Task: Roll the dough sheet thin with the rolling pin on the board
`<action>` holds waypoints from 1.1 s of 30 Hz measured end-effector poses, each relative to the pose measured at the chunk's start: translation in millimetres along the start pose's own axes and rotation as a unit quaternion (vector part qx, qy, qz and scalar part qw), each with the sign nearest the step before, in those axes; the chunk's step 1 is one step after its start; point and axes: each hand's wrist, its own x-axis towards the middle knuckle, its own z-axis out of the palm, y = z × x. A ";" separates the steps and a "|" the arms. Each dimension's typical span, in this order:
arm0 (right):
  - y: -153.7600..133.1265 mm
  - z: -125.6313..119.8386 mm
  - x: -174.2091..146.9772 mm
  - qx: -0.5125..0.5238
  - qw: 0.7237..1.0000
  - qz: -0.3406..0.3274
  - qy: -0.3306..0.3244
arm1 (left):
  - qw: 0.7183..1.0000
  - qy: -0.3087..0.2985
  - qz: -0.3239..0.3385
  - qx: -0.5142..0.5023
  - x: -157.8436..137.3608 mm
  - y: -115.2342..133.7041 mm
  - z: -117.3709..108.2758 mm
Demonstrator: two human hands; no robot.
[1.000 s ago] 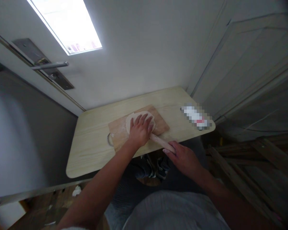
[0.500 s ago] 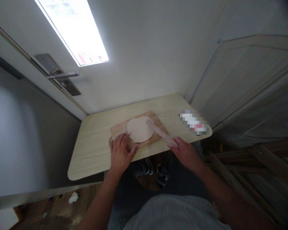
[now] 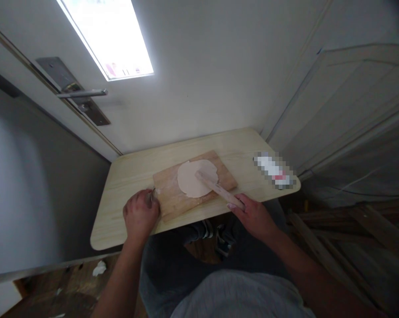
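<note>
A flat, roughly round sheet of dough (image 3: 191, 179) lies on a wooden cutting board (image 3: 169, 201). My right hand (image 3: 254, 214) is closed round the near end of a wooden rolling pin (image 3: 224, 193), whose far end rests over the dough's right half. At the board's left edge, my left hand (image 3: 141, 214) is curled round the small metal handle of the board (image 3: 153, 193); its fingertips are partly hidden. Some flour dust shows on the board.
The board sits on a pale wooden table (image 3: 119, 185) pushed against a white door with a lever handle (image 3: 83, 93). A blurred-out phone-shaped object (image 3: 274, 170) lies at the table's right end. Wooden slats (image 3: 321, 243) stand at the lower right.
My left hand has left the dough's edge, moved left and closed on the board's handle. The rolling pin has shifted slightly left and nearer, still in my right hand.
</note>
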 end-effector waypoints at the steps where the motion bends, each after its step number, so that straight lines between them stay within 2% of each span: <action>1: -1.3 1.4 -0.4 -0.006 1.000 -0.003 -0.003 | 1.000 -0.006 0.000 0.007 0.8 -0.9 -1.8; 5: -7.3 6.5 -4.7 -0.019 1.000 -0.010 -0.021 | 1.000 -0.022 0.010 0.015 -1.6 -12.1 -8.3; 12: -16.6 12.1 -8.2 -0.005 0.999 -0.015 -0.047 | 0.997 -0.071 0.017 0.019 -8.8 -49.2 -16.4; 15: -17.1 12.8 -4.6 -0.013 0.999 -0.016 -0.043 | 0.999 -0.045 0.009 0.027 -1.0 -50.2 -21.8; 18: -16.8 10.7 -1.4 -0.009 0.999 -0.023 -0.044 | 0.997 0.058 0.041 -0.034 17.3 -21.7 -23.0; 19: -16.5 9.4 -0.8 -0.007 0.999 -0.026 -0.045 | 0.992 0.083 0.070 -0.069 25.5 -5.5 -21.1; 20: -16.0 7.7 -0.5 -0.004 0.998 -0.028 -0.047 | 0.985 0.083 0.106 -0.109 34.4 12.8 -17.6; 23: -13.2 1.9 -0.9 0.000 0.998 -0.030 -0.051 | 0.961 0.054 0.181 -0.203 62.1 69.6 1.6; 26: -9.2 -2.7 -2.3 0.011 0.998 -0.029 -0.055 | 0.952 -0.006 0.224 -0.207 83.3 110.4 27.4; 29: -7.5 -2.9 -4.0 0.019 0.998 -0.026 -0.063 | 0.944 -0.073 0.272 -0.174 92.1 127.6 46.7; 33: -9.7 1.6 -4.9 0.008 0.998 -0.024 -0.063 | 0.929 -0.148 0.312 -0.136 92.0 129.7 50.1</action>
